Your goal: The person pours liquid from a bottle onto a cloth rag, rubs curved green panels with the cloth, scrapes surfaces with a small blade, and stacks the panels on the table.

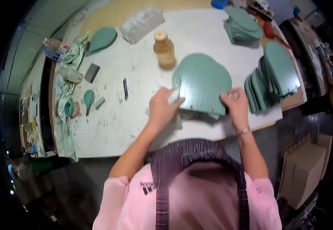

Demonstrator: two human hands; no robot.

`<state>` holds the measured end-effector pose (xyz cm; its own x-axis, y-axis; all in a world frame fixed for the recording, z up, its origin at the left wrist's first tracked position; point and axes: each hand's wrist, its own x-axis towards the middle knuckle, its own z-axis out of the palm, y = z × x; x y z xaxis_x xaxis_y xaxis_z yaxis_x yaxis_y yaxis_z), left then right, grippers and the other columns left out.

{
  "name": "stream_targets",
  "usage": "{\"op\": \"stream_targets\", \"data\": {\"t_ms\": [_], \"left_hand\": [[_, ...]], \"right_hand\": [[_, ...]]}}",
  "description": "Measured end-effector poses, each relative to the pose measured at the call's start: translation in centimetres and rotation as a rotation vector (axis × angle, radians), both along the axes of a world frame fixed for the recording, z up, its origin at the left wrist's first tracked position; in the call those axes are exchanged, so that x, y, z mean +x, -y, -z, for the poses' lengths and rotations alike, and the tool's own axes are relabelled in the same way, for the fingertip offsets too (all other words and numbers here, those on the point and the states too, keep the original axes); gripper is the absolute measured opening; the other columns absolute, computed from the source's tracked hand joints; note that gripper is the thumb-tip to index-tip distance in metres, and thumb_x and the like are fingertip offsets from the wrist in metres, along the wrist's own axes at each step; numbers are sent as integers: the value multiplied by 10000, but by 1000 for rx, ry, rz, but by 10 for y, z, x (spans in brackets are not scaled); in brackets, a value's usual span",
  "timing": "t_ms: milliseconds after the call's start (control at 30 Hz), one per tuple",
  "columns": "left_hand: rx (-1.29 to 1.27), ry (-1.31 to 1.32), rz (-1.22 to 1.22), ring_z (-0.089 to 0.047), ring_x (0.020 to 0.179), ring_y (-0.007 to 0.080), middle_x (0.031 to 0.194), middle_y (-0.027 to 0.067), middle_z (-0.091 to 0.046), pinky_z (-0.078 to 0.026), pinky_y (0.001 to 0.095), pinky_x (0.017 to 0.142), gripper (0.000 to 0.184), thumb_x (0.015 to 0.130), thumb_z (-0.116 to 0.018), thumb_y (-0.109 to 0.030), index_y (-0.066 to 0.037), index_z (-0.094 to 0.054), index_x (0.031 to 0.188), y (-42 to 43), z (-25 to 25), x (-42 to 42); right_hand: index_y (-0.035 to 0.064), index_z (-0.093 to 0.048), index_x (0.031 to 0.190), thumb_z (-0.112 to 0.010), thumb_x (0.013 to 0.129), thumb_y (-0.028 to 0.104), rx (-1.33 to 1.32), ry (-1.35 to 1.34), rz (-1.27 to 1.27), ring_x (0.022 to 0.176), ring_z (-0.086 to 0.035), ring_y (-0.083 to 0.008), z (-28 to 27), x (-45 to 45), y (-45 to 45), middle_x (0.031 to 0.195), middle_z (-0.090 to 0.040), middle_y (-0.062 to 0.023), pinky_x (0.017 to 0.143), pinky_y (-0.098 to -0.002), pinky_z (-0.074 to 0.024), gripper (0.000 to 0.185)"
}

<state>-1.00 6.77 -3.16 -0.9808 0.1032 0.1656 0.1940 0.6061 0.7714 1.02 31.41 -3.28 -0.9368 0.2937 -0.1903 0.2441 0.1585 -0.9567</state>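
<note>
A green ribbed panel (pixel 202 88) with a rounded far edge lies in front of me, with more green pieces showing beneath it. My left hand (pixel 161 108) grips its near left corner between thumb and fingers. Something whitish, too unclear to name, shows by the left forefinger. At the near right corner, my right hand (pixel 237 104) pinches the panel's edge with the fingers bent. Just beyond the panel stands a bottle (pixel 164 51) of amber liquid with a pale cap. A fanned stack of green pieces (pixel 268 78) stands to the right of my right hand.
Another green stack (pixel 243 27) sits at the far right, and a green piece (pixel 103 39) lies far left. On the white table (pixel 116 122) are a whitish block (pixel 142 24), a dark grey block (pixel 92 73), a small brush-like tool (pixel 89 100), an open green jar (pixel 71 108) and a stained cloth (pixel 70 132).
</note>
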Motion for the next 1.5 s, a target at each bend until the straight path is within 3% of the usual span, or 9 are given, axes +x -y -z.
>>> {"op": "stream_targets", "data": {"t_ms": [100,167,333,500,533,633,1033,1233,1500], "left_hand": [[24,-42,-38,-611,715,284,804,119,-599,-493,376,668,309,768,-766,-181,-97,-732,1063,-1,0,1],[129,-33,56,-598,709,206,789,93,-598,-472,322,659,298,778,-757,-102,-47,-724,1069,1,-6,4],[138,-14,124,-595,713,186,808,87,-614,-474,306,673,291,776,-758,-74,-31,-722,1061,4,-12,10],[517,-18,83,-632,878,191,1011,125,-661,-500,298,786,312,743,-648,50,-15,-715,1041,20,-54,20],[373,-152,234,-633,952,221,1098,139,-658,-502,310,845,371,695,-611,81,-18,-715,1037,23,-50,22],[110,-364,457,-634,1003,246,1106,119,-667,-501,328,870,310,712,-649,59,-38,-733,994,20,-59,23],[559,-104,63,-618,967,160,1095,89,-657,-493,262,841,410,662,-539,135,6,-726,1003,42,-64,-12],[381,-231,175,-601,974,155,1113,67,-602,-469,270,873,243,732,-734,19,-28,-730,970,9,-65,-4],[681,185,89,-609,954,135,1090,70,-658,-479,257,856,213,782,-702,61,-31,-672,972,3,-46,17]], "right_hand": [[27,-523,868,-775,793,133,-125,85,-24,565,-516,-73,-12,3,6,650,-533,3,498,-246,-431,284],[29,-528,862,-751,812,96,-561,103,113,652,-585,-103,-13,4,11,747,-587,-42,581,-255,-491,239],[-60,-551,1248,-554,937,78,-634,118,12,955,-653,-184,-39,12,13,1090,-666,-122,841,-313,-523,340],[-50,-521,1283,-527,960,98,-739,7,31,1037,-631,-207,-41,16,12,1189,-627,-138,917,-329,-500,356],[-43,-507,1305,-523,965,98,-772,-39,9,1057,-628,-214,-43,16,12,1216,-620,-137,936,-331,-496,368],[-61,-532,1260,-541,945,105,-766,-7,-63,1025,-630,-210,-55,16,16,1172,-628,-147,907,-331,-500,356],[-78,-527,1244,-536,930,79,-754,-152,-81,1022,-630,-218,-56,32,27,1165,-631,-150,902,-329,-498,352],[-77,-560,1204,-583,910,61,-687,-192,-143,967,-640,-197,-60,27,31,1114,-656,-136,878,-319,-501,326],[-81,-572,1196,-600,911,80,-627,-261,-100,975,-637,-200,-61,31,21,1104,-659,-137,882,-312,-494,329]]}}
